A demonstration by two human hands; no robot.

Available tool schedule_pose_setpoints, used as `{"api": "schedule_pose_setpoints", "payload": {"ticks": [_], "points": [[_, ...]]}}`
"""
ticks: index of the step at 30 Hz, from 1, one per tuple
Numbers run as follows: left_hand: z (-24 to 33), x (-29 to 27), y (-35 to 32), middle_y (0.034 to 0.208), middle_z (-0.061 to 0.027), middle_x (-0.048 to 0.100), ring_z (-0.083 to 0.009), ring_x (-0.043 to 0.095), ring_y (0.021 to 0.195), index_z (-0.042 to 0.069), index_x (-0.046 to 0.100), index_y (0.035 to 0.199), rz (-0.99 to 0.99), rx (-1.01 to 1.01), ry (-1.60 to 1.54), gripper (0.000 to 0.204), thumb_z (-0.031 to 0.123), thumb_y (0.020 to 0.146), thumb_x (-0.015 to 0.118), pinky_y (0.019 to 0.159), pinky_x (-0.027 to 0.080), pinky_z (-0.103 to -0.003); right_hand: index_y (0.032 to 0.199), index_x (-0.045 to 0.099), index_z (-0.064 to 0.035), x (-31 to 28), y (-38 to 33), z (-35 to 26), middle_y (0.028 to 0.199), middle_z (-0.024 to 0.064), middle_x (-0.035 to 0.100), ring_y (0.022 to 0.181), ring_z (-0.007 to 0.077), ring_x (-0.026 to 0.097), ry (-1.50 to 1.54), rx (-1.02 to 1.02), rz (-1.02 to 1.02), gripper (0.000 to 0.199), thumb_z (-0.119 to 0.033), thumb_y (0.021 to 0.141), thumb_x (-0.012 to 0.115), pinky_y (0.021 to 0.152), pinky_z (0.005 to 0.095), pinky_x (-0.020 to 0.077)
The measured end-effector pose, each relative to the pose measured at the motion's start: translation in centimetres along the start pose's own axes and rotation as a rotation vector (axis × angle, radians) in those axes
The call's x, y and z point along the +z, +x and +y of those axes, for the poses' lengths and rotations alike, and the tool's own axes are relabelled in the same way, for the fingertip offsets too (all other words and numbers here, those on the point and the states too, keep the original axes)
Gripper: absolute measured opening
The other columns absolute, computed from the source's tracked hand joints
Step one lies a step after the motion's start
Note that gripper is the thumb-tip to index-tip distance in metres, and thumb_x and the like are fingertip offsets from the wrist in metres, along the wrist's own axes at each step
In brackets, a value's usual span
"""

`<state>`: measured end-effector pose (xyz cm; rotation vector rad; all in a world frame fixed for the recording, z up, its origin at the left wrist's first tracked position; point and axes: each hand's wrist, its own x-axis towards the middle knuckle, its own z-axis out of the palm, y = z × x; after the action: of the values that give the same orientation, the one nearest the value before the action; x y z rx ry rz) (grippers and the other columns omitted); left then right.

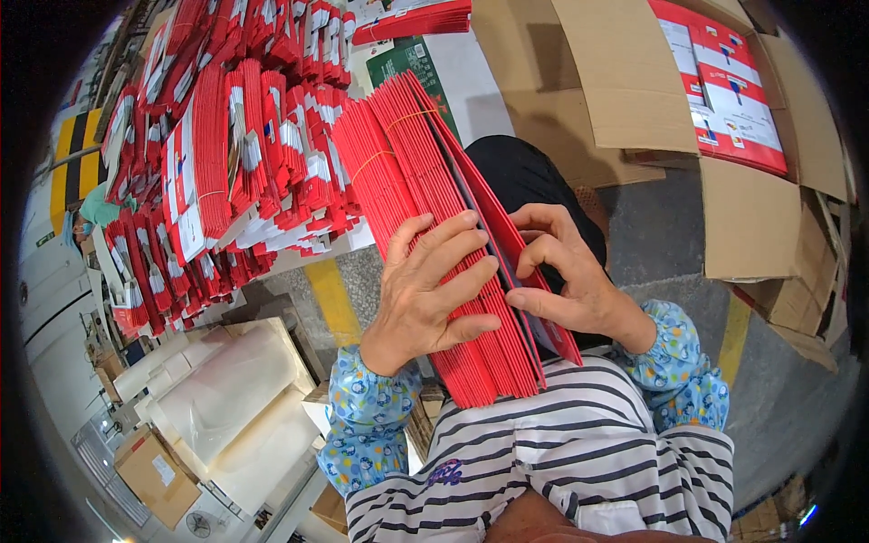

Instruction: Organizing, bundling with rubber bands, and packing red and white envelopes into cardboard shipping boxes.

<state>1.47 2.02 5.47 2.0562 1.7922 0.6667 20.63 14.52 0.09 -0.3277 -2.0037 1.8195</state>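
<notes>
Two thick bundles of flat red folded cartons (380, 190) stand on edge side by side against my striped shirt, with thin yellow rubber bands round their far ends. My left hand (439, 290) lies across their upper edges, fingers spread and slightly bent. At the right side of the bundles, my right hand (566, 281) has its thumb and fingers curled on the edge of the outermost red carton (489, 204). That carton leans apart from the rest, leaving a dark gap. The tips of some right fingers are hidden behind it.
Many banded bundles of red and white cartons (204, 172) are piled on the table at the left. An open cardboard box (751, 217) at the right holds red and white packages (733, 95). A green printed sheet (398, 61) lies beyond the bundles. Another person (98, 208) is at far left.
</notes>
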Motion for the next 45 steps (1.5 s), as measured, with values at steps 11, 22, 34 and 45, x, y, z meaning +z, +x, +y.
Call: {"api": "schedule_pose_setpoints", "payload": {"ticks": [11, 22, 34, 45], "points": [[-0.2, 0.3, -0.1, 0.115, -0.0124, 0.059, -0.0323, 0.054, 0.12, 0.009, 0.069, 0.104, 0.065, 0.013, -0.012, 0.056, 0.059, 0.081, 0.061, 0.1, 0.035, -0.054, 0.105, 0.056, -0.0042, -0.4, 0.5, 0.1, 0.105, 0.0131, 0.056, 0.11, 0.0368, 0.051, -0.154, -0.212, 0.059, 0.033, 0.004, 0.074, 0.06, 0.101, 0.0484, 0.0387], [-0.2, 0.4, -0.1, 0.118, -0.0131, 0.061, -0.0324, 0.056, 0.12, 0.009, 0.069, 0.106, 0.075, 0.027, -0.052, 0.055, 0.057, 0.078, 0.068, 0.101, 0.037, -0.054, 0.095, 0.061, -0.0083, 0.0, 0.7, -0.3, 0.101, 0.011, 0.051, 0.11, 0.0344, 0.047, -0.227, -0.125, -0.002, 0.032, -0.023, 0.074, 0.079, 0.096, 0.046, 0.0399], [-0.2, 0.5, 0.1, 0.113, -0.0129, 0.061, -0.0328, 0.056, 0.117, 0.007, 0.069, 0.099, 0.1, 0.041, -0.04, 0.051, 0.053, 0.076, 0.07, 0.099, 0.038, -0.053, 0.099, 0.057, -0.0059, -0.4, 0.4, -0.4, 0.108, 0.0126, 0.051, 0.114, 0.0353, 0.046, -0.099, -0.085, -0.002, 0.024, -0.008, 0.079, 0.07, 0.101, 0.0464, 0.036], [0.1, 0.4, 0.2, 0.117, -0.0123, 0.062, -0.0327, 0.057, 0.118, 0.006, 0.069, 0.103, 0.077, 0.002, -0.051, 0.054, 0.053, 0.076, 0.069, 0.1, 0.039, -0.053, 0.092, 0.058, -0.0058, -0.5, 0.8, -1.1, 0.09, 0.0093, 0.058, 0.097, 0.0319, 0.055, -0.242, -0.159, -0.014, 0.019, -0.011, 0.078, 0.07, 0.101, 0.0493, 0.0357]]}}
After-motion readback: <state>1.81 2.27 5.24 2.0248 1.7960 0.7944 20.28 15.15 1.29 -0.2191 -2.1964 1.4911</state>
